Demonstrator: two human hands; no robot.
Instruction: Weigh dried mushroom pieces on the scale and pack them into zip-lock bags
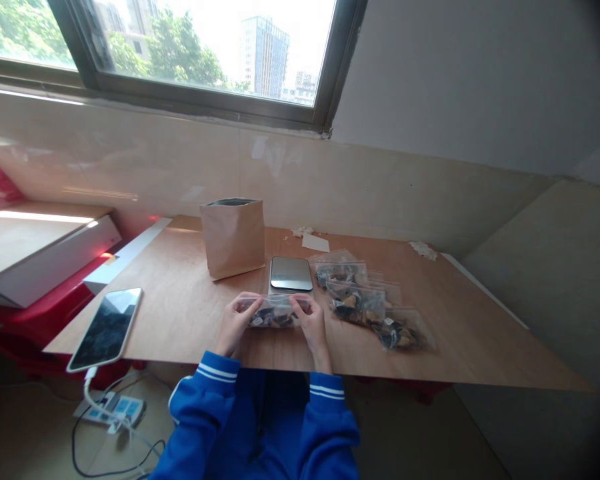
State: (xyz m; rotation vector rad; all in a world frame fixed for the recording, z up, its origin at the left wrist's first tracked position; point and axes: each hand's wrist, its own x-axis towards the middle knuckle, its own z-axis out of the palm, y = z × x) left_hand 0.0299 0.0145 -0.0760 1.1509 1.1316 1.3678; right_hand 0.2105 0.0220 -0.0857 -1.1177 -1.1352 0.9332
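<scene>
Near the table's front edge, my left hand (pixel 239 321) and my right hand (pixel 311 324) hold a clear zip bag (pixel 274 319) by its top edge, one at each end. Both hands are closed, thumbs pressed on the plastic near the seal. Dark and brown pieces lie inside the bag; what they are I cannot tell. Just beyond it sits a small scale (pixel 291 273) with a bare metal plate. To the right lie several similar filled zip bags (pixel 357 301), overlapping one another. A brown paper pouch (pixel 234 239) stands upright behind my left hand, its top open.
On the wooden table (pixel 460 320), a phone (pixel 107 328) lies at the left edge with a white cable plugged in. A power strip (pixel 115 408) is on the floor below. White scraps (pixel 423 251) and a white card (pixel 315 243) lie towards the wall.
</scene>
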